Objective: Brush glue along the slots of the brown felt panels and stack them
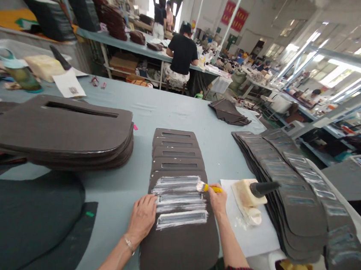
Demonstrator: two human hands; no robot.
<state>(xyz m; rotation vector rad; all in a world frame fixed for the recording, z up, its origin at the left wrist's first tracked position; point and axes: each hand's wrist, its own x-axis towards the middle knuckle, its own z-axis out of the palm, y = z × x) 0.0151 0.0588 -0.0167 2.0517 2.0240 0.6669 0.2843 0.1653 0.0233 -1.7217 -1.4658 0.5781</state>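
My right hand point(218, 198) grips a small yellow-handled brush point(209, 188), whose white-coated bristles touch a dark brown panel point(179, 255). White glue-like streaks point(182, 204) surround the slots of the nearest overlapping panels. My left hand point(142, 217) rests on the left edge of these panels, fingers lying flat and holding nothing. Behind the coated area, several more slotted panels point(178, 155) overlap in a row. Right of my right hand, a cream container point(242, 193) with a dark spout-like part lies on a white sheet point(264, 240).
A thick stack of slotted brown panels point(61, 129) stands at left, above dark green pieces point(23, 217). Coated panels point(296, 198) fan out at right. Dark pieces point(230, 111) lie at the table's back. A bottle point(19, 71) is far left. A person point(183, 51) sits beyond.
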